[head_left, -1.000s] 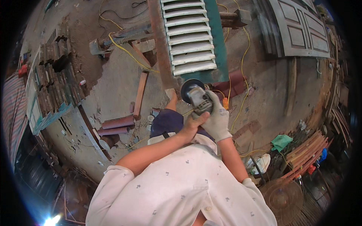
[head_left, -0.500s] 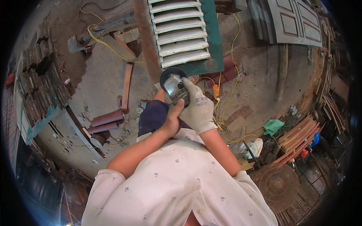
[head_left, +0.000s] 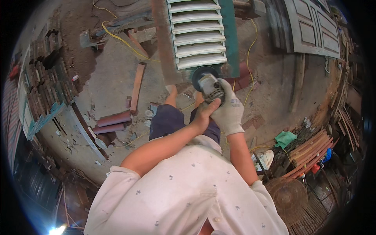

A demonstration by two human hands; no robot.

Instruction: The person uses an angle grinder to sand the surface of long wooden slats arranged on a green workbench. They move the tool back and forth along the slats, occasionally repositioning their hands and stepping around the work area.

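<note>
My bare left hand [head_left: 203, 117] is closed around the lower body of an angle grinder [head_left: 212, 89]. On the grinder's right side, my right hand [head_left: 231, 113], in a pale work glove, is wrapped around it too. The grinder's dark round disc [head_left: 198, 79] lies at the bottom rail of a louvred shutter [head_left: 231, 43], just below the lowest slat. White slats fill the shutter's middle. Its right side is green, while the left side and the left of the bottom rail look brown and bare. The fingers of both hands are partly hidden by the tool.
Yellow cords [head_left: 250, 51] run across the dusty floor. At left lie dark red rolls [head_left: 113, 118], a wooden strip [head_left: 137, 88] and stacked slats [head_left: 51, 86]. To the right are a panelled door [head_left: 309, 27], a plank pile [head_left: 313, 149], a green cloth [head_left: 285, 139] and a round fan [head_left: 288, 199].
Both hands have carried the grinder rightward along the shutter's bottom rail, from its left corner to nearer the right side. The whole view has shifted slightly.
</note>
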